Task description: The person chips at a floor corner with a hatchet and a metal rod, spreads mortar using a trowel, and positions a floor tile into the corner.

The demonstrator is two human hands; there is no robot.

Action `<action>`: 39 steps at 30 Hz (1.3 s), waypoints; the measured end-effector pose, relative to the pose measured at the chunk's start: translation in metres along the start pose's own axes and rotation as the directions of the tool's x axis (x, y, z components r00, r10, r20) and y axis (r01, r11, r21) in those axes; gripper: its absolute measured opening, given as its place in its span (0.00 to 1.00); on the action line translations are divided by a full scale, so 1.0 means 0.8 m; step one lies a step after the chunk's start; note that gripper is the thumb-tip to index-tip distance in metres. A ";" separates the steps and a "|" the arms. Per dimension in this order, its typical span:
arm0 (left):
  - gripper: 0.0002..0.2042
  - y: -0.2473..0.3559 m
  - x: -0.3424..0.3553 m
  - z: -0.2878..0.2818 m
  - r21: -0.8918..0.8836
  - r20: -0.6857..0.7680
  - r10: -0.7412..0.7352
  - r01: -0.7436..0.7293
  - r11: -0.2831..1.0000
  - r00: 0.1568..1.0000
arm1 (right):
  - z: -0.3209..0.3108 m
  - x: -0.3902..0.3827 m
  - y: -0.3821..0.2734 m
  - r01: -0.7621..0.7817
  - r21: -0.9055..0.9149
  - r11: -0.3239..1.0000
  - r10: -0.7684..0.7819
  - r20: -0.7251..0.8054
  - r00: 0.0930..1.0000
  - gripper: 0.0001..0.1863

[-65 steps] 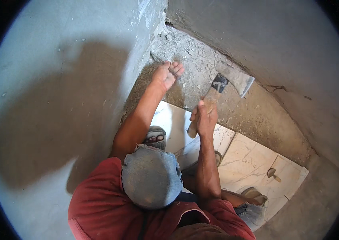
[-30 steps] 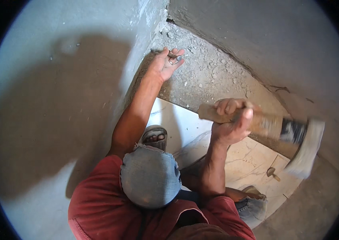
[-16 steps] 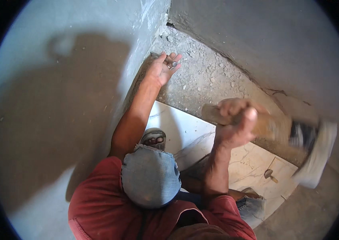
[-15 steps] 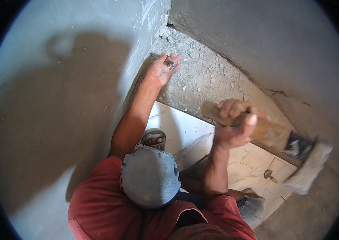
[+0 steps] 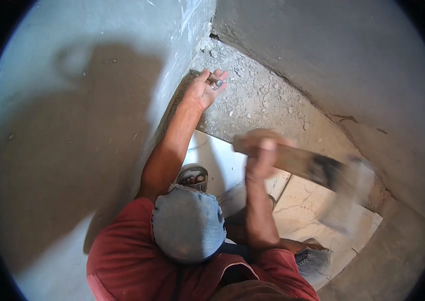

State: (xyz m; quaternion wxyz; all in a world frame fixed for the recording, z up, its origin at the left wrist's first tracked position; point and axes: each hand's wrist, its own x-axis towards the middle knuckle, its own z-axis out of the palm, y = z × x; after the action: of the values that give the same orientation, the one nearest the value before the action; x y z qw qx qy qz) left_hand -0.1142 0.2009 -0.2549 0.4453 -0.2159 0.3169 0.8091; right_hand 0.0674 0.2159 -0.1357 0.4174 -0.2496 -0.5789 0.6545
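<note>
My left hand [image 5: 201,92] reaches to the foot of the left wall, its fingers closed around a metal chisel [image 5: 218,83]. The chisel lies slantwise, with one end toward the wall and a round end showing by the fingers. To the right, my right hand [image 5: 261,156] grips the wooden handle of a hammer [image 5: 300,162]. The hammer's broad, pale head is smeared by motion and hangs over the tiles, apart from the chisel. Rough rubble [image 5: 252,90] covers the corner floor beyond both hands.
Marbled white floor tiles [image 5: 302,203] lie around my feet, ending at the bare rough floor. A grey wall [image 5: 92,100] rises close on the left, and another wall [image 5: 333,50] meets it at the corner. My sandaled foot [image 5: 192,178] rests on a tile.
My right hand has swung the hammer leftward, toward the chisel, and its head now blurs over the tiles. My left hand keeps nearly the same place with the chisel.
</note>
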 end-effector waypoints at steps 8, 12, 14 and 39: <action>0.07 -0.008 0.037 -0.087 -0.030 0.338 -0.014 0.026 0.999 0.941 | -0.024 -0.020 0.074 -0.506 -0.534 0.677 0.632 0.070 0.772 0.10; 0.11 -0.020 -0.001 -0.093 0.241 -0.127 -0.061 0.091 0.966 0.990 | -0.058 0.018 0.036 -0.502 -0.276 0.820 0.515 -0.030 0.857 0.10; 0.11 -0.014 -0.004 -0.103 0.595 -0.217 0.110 0.042 0.803 0.970 | -0.064 0.014 0.026 -0.519 -0.217 0.827 0.521 -0.053 0.852 0.09; 0.10 -0.041 0.018 -0.054 -0.064 -0.103 0.009 -0.015 0.998 0.995 | -0.060 -0.007 0.051 -0.595 -0.263 0.759 0.618 0.007 0.786 0.16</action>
State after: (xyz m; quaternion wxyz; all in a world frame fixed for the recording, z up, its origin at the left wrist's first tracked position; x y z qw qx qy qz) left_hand -0.0907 0.1916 -0.3050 0.4163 -0.2698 0.3143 0.8094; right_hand 0.0985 0.2382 -0.1861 0.1209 -0.4426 -0.5622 0.6880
